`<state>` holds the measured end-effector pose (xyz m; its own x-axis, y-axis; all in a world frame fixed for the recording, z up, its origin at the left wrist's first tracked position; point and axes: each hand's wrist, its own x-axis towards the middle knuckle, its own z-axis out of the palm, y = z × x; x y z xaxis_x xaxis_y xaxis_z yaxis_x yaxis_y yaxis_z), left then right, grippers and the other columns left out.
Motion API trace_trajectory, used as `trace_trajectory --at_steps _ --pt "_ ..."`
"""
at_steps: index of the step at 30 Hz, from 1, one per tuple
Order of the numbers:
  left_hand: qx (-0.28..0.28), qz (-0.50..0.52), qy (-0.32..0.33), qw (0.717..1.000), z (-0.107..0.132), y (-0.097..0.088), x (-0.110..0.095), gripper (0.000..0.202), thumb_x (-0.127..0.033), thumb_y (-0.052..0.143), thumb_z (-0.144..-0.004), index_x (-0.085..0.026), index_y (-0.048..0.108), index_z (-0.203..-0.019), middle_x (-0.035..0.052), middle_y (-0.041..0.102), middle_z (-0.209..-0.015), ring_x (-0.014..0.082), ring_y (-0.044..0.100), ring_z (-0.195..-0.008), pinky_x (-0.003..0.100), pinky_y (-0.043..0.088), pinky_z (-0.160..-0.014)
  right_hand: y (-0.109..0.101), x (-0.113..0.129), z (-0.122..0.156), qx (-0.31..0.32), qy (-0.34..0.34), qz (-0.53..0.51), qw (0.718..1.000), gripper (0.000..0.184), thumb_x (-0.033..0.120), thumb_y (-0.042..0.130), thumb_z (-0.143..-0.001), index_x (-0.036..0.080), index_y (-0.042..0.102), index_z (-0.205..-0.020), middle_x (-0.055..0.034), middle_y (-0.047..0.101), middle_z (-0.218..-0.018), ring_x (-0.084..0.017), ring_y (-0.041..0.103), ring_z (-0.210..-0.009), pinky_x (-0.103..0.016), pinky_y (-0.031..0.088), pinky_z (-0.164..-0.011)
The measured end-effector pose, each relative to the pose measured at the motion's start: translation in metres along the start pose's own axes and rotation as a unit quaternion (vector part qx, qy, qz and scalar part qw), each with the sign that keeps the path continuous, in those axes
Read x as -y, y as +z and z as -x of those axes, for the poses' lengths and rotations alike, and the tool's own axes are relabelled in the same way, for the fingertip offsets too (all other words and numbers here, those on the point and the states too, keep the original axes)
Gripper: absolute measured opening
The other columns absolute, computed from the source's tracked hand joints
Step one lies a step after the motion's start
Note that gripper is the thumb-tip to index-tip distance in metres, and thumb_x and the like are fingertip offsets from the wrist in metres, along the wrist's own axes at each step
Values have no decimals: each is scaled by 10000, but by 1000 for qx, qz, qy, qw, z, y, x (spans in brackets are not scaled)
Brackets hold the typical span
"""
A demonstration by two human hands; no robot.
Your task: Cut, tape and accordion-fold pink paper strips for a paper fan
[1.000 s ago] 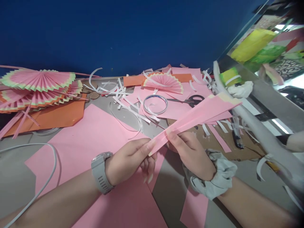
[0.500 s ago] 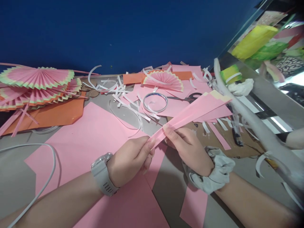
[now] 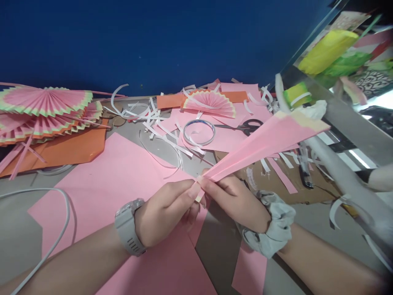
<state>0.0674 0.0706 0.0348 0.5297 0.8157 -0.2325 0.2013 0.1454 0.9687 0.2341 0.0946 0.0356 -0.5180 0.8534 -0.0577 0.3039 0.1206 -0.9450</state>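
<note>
A pleated pink paper strip (image 3: 260,141) with pale yellow edging spreads up and to the right from my hands. My left hand (image 3: 170,207), with a grey watch on its wrist, pinches the lower end of the folds. Close against it, my right hand (image 3: 233,196) grips the same folded paper between thumb and fingers; a pale scrunchie sits on that wrist. A small yellowish end of the strip shows below the fingertips. Under my hands lie large pink paper sheets (image 3: 123,176).
Finished pink paper fans (image 3: 46,102) lie at the left on orange paper (image 3: 61,149). Behind my hands are a tape roll (image 3: 199,132), scissors (image 3: 253,126), white paper scraps (image 3: 150,116) and another fan (image 3: 210,103). A box cutter (image 3: 305,172) rests on cardboard (image 3: 273,184) at the right.
The strip's far end has fanned out wider and reaches further right. Both hands have closed up together, with my right hand lower and nearer the left fingertips.
</note>
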Motion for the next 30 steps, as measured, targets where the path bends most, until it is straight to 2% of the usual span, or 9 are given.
trace_trajectory --at_steps 4,7,9,12,17,23,25,30 --pt "30 3 -7 1000 -2 -1 3 350 -413 330 -925 -165 513 -759 -26 565 -504 88 494 -460 206 419 -527 -1 -1 0 19 1 -46 999 309 276 450 -886 189 503 -594 23 491 -591 -113 474 -578 -246 402 -589" --pt "62 56 0 997 -4 -1 5 357 -369 275 -946 -153 515 -795 40 671 -659 118 611 -607 231 479 -622 -1 -2 2 31 12 -87 996 339 333 396 -907 208 489 -606 15 501 -586 -131 477 -587 -260 399 -583" --pt "69 75 2 995 -4 0 5 354 -352 268 -950 -144 519 -814 72 696 -742 129 642 -673 245 493 -669 -1 -1 3 27 17 -94 995 333 345 379 -911 220 489 -621 5 505 -600 -147 479 -605 -273 402 -599" --pt "68 73 -3 995 -3 0 5 323 -341 306 -944 -141 521 -810 73 698 -724 130 649 -660 234 495 -646 -2 2 4 39 15 -58 997 304 323 411 -895 212 501 -627 1 497 -621 -149 481 -621 -274 404 -628" --pt "90 87 -15 992 -3 -1 5 308 -340 345 -932 -144 516 -767 42 654 -604 126 638 -566 233 505 -595 -7 2 3 54 23 12 998 270 313 503 -846 188 479 -608 29 425 -583 -113 397 -563 -236 342 -538" --pt "105 151 -49 982 -1 -6 6 319 -405 396 -904 -149 506 -748 -13 570 -499 90 559 -399 181 459 -425 -18 -4 0 -55 14 -54 997 326 341 488 -869 187 418 -591 46 355 -567 -91 318 -529 -233 286 -500" --pt "107 168 -59 978 -1 -7 7 310 -413 405 -899 -153 503 -762 -23 559 -486 84 542 -373 170 438 -395 -20 -6 -2 -68 26 -92 993 324 345 517 -857 183 429 -591 51 337 -553 -86 286 -512 -238 243 -471" --pt "112 177 -56 976 -2 -7 7 314 -426 425 -886 -152 490 -747 -32 547 -468 65 502 -338 159 420 -385 -25 -13 -10 -146 48 -250 956 362 358 559 -832 189 388 -562 68 227 -517 -83 181 -471 -259 142 -446"
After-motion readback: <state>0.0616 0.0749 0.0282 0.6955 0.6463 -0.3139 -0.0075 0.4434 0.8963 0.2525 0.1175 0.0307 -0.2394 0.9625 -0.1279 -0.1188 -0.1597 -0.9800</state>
